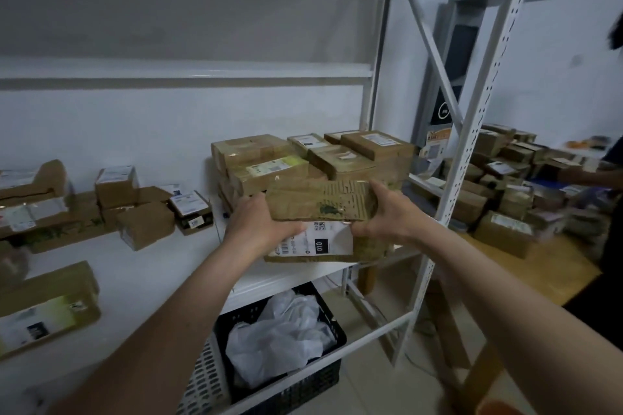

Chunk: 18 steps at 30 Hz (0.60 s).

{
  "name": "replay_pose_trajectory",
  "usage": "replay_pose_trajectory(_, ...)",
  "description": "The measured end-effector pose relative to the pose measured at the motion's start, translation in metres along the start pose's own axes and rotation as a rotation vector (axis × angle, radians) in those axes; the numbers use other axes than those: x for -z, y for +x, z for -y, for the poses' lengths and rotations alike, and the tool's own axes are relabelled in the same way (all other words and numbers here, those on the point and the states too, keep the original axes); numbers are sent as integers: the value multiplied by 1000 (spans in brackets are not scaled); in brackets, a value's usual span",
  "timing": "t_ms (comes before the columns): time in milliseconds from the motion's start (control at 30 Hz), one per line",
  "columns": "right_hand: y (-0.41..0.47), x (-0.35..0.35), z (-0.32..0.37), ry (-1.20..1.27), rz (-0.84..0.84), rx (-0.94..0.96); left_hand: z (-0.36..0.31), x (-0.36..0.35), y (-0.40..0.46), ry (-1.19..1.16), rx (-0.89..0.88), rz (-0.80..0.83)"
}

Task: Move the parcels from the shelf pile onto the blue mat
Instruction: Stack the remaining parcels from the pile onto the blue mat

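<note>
Gripping a flat cardboard parcel [320,204] (torn, corrugated) between both hands.

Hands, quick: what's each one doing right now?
Left hand: grips the left end of the cardboard parcel.
Right hand: grips the same parcel's right end.
</note>
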State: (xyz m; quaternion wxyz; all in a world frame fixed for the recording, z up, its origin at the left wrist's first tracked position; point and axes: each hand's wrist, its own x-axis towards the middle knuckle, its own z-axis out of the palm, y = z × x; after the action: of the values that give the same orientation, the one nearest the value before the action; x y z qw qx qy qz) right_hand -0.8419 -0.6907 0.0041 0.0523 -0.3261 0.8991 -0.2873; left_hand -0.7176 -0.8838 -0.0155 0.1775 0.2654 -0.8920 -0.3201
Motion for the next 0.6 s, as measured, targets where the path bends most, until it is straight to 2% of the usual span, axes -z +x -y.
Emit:
replay_pose_trajectory(300, 54, 46, -61, 132, -123, 134, -51, -38, 45, -80, -74, -130)
replay_pose_trajectory(600, 145, 87, -93, 334, -226, 213, -92, -59, 147, -136, -125, -180)
